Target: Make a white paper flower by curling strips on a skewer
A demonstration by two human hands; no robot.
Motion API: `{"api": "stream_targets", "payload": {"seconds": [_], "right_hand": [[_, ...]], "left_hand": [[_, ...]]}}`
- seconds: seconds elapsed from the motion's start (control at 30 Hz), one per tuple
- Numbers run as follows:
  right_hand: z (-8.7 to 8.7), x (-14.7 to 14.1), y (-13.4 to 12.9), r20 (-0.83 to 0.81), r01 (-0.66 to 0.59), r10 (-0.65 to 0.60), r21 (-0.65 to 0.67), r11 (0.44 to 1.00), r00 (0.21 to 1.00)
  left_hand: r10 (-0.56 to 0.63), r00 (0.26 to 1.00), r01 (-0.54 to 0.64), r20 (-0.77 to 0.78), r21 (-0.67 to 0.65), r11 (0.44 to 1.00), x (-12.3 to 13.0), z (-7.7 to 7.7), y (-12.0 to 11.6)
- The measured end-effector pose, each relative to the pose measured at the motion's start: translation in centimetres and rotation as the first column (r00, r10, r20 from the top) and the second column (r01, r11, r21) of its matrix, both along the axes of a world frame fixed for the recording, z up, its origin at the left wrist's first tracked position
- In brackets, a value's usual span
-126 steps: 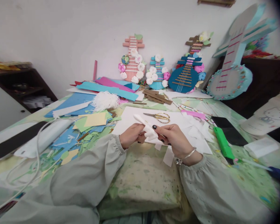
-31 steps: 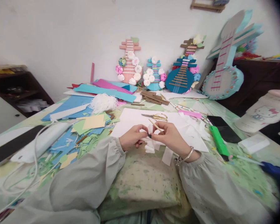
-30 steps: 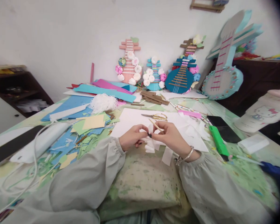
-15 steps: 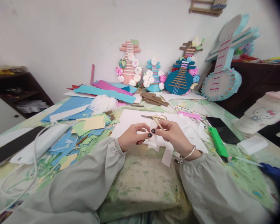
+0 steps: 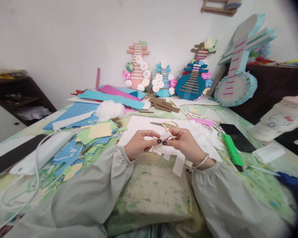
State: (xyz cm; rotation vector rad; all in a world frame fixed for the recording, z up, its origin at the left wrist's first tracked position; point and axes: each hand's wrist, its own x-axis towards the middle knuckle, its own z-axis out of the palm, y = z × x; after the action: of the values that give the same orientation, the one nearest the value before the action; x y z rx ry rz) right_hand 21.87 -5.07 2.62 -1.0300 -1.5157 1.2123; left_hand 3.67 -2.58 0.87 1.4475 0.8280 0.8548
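Note:
Between my two hands is a small piece of white paper (image 5: 165, 136), curved at its top. My left hand (image 5: 143, 145) pinches its left side between thumb and fingers. My right hand (image 5: 186, 144) touches the paper's right side with the thumb tip and also holds a thin wooden stick (image 5: 167, 128), which slants up to the left. The stick's lower end is hidden behind the fingers. Just beyond my hands, gold-handled scissors (image 5: 173, 124) lie on a white sheet (image 5: 135, 127). White paper strips (image 5: 179, 166) lie below and right of my hands.
Green, blue and yellow paper scraps (image 5: 99, 131) cover the left side, with a tangle of white string (image 5: 109, 110) behind. Decorated model lutes (image 5: 190, 86) stand along the wall. On the right are a green cutter (image 5: 232, 152), a black phone (image 5: 237, 137) and a tumbler (image 5: 275, 120).
The white paper has come up between my fingertips and shows a rounded top. My right thumb has shifted slightly right and down; the stick stays in my right hand.

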Motion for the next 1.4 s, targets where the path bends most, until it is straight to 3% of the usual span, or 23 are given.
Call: {"api": "stream_targets", "payload": {"seconds": [0.23,0.43,0.6,0.77,0.9,1.0,1.13,1.23,1.3,1.4], "right_hand": [[-0.4,0.0,0.4,0.030,0.112,-0.114,0.064,0.992,0.993],[-0.3,0.1,0.4,0.006,0.187,-0.187,0.033,0.982,0.982],[-0.1,0.3,0.3,-0.056,0.166,-0.166,-0.008,0.986,0.984],[0.1,0.4,0.1,-0.168,0.070,-0.077,-0.045,0.997,0.983],[0.1,0.4,0.1,-0.216,0.050,-0.058,-0.043,0.998,0.975],[0.1,0.5,0.1,-0.217,0.056,-0.066,-0.053,0.997,0.974],[0.2,0.4,0.0,-0.202,0.027,-0.038,-0.057,0.998,0.979],[0.2,0.2,-0.2,-0.155,0.019,-0.028,-0.063,0.998,0.988],[0.1,0.0,-0.3,-0.128,0.020,-0.028,-0.065,0.998,0.991],[-0.1,-0.3,-0.3,-0.107,0.020,-0.027,-0.060,0.998,0.994]], "left_hand": [[0.054,0.999,-0.053,-0.008,0.021,0.998,0.1,0.1,0.1],[0.020,0.997,-0.015,0.072,-0.070,0.997,0.1,0.3,0.2],[-0.045,0.978,0.091,0.203,-0.224,0.970,-0.1,0.4,0.2],[-0.035,0.929,0.190,0.368,-0.392,0.900,-0.2,0.3,0.3],[-0.045,0.885,0.276,0.464,-0.444,0.852,0.0,0.0,0.4],[-0.039,0.884,0.276,0.466,-0.452,0.848,0.2,-0.1,0.2],[-0.050,0.954,0.163,0.296,-0.372,0.914,0.4,-0.1,-0.1],[-0.005,0.972,0.040,0.236,-0.142,0.989,0.6,-0.2,-0.2],[0.010,0.968,-0.006,0.250,-0.015,1.000,0.7,-0.4,-0.1],[-0.002,0.965,-0.002,0.263,0.015,1.000,0.7,-0.8,0.1]]}}
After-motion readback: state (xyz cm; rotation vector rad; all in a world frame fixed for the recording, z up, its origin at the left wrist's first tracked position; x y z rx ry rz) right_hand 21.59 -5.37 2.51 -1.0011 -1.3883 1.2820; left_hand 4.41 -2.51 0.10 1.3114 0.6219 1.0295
